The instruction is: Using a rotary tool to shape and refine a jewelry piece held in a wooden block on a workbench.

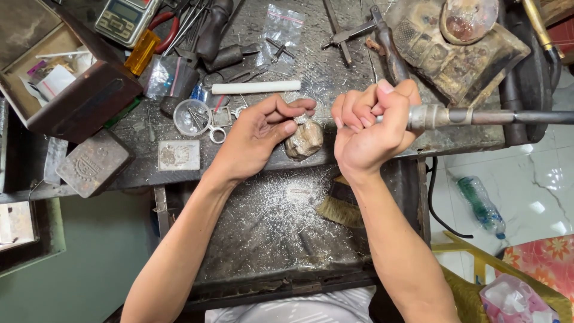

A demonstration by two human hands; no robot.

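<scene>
With the left hand (257,137) pinching a small silvery ring (301,119) on the worn wooden peg (305,140) at the bench's near edge and the right hand (371,128) fisted around a metal-shafted tool (454,116), a slip could nick fingertips or drop the ring.

I am seeing both forearms reaching up from below, bare. My left hand (257,134) is pinching with thumb and fingertips together, while my right hand (368,128) is closing into a tight fist.
</scene>
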